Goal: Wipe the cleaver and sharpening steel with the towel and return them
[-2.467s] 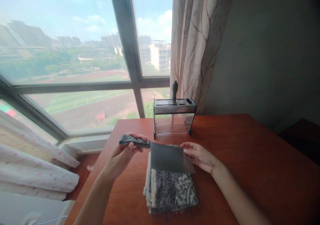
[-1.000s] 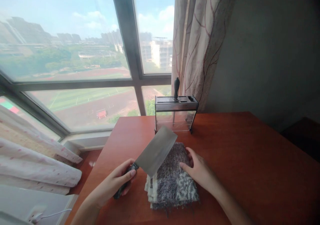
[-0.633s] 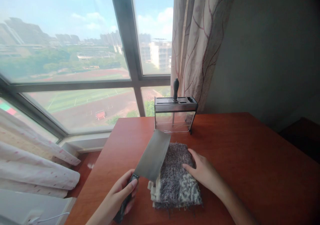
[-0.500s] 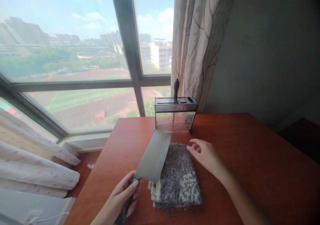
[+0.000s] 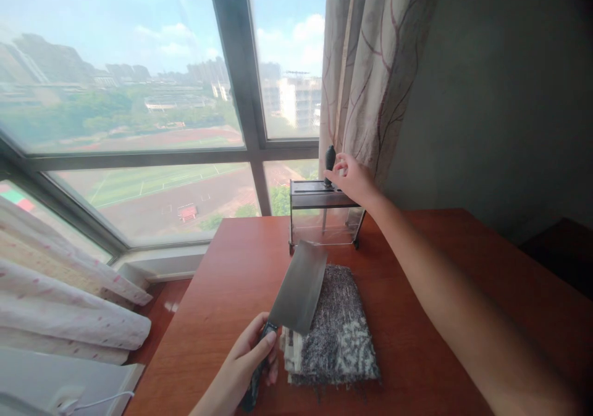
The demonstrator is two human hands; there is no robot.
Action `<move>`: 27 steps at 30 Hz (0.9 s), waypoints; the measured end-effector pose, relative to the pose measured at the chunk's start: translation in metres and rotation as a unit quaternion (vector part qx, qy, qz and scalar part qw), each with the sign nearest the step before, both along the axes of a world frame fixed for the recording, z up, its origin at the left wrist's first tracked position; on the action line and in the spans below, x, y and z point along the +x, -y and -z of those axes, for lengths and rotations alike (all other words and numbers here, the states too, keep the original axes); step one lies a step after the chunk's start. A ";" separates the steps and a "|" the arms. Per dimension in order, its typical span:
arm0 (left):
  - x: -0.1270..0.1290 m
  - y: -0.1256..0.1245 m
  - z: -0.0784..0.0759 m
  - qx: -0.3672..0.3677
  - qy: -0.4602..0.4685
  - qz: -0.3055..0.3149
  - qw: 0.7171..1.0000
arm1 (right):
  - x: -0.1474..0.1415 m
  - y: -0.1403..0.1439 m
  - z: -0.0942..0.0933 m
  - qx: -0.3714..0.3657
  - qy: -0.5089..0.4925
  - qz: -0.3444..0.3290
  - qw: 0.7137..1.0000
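My left hand grips the dark handle of a broad steel cleaver, whose blade points away from me, tilted up over the left side of a folded grey-and-white patterned cloth. My right hand is stretched out to the clear knife holder at the table's far edge. Its fingers are at the black handle that sticks up from the holder's top; whether they grip it I cannot tell.
The red-brown wooden table stands against a large window. A patterned curtain hangs behind the holder. White spotted fabric lies to the left below table height.
My right hand left the cloth and reached forward to the black handle in the knife holder. My left hand kept the cleaver, swung from lying flat across the cloth to pointing away.
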State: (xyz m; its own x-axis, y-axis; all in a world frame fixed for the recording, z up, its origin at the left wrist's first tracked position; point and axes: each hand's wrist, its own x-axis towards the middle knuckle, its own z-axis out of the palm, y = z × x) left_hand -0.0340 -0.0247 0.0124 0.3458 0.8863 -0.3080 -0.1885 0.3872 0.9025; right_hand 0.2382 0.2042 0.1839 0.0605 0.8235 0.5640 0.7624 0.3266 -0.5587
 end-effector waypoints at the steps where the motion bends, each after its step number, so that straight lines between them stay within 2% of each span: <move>1: 0.001 -0.001 0.000 0.006 -0.003 0.003 1.000 | -0.002 -0.005 -0.001 -0.010 0.005 -0.001 1.000; 5: 0.004 -0.002 -0.003 0.018 0.000 0.010 1.000 | -0.006 -0.015 -0.004 -0.021 0.024 -0.012 0.999; 11: 0.005 -0.005 -0.003 0.008 -0.004 0.014 1.000 | -0.009 -0.018 -0.019 0.015 0.014 -0.007 1.000; 17: 0.007 -0.007 -0.003 0.014 0.002 0.019 1.000 | -0.003 -0.016 -0.052 0.059 -0.037 -0.023 0.997; 23: 0.011 -0.009 -0.003 -0.002 0.003 0.011 1.000 | 0.004 -0.003 -0.085 0.104 0.020 -0.066 0.992; 27: 0.014 -0.007 -0.005 0.005 0.002 0.002 1.000 | 0.001 -0.003 -0.099 0.096 0.021 -0.078 0.992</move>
